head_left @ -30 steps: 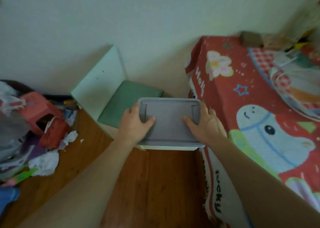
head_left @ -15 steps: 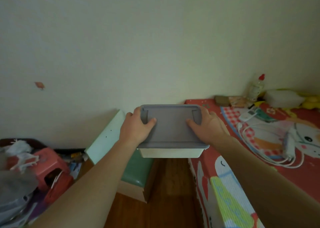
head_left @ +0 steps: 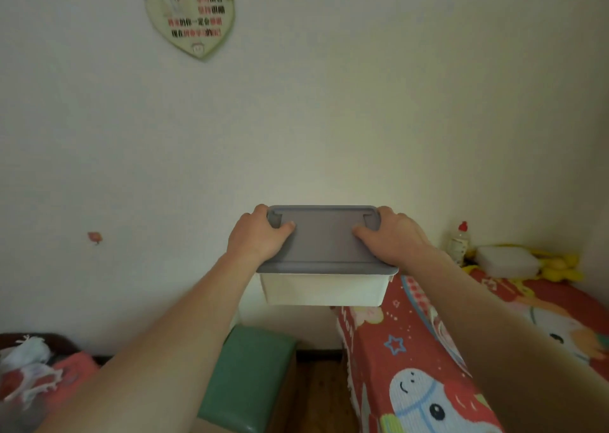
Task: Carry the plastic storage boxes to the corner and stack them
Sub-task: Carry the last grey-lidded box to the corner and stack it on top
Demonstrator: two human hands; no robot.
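Note:
A white plastic storage box with a grey lid hangs in the air in front of the pale wall, held level. My left hand grips its left end, thumb on the lid and fingers curled over the edge. My right hand grips the right end the same way. The box's underside and what is inside it are hidden.
A green-topped stool stands below the box, beside a bed with a red cartoon blanket on the right. A bottle and a white container sit at the bed's far end. Cluttered bags lie at lower left. A heart-shaped plaque hangs on the wall.
Both hands have raised the box from just above the stool to chest height. The view has tilted upward, so more wall and the plaque now show.

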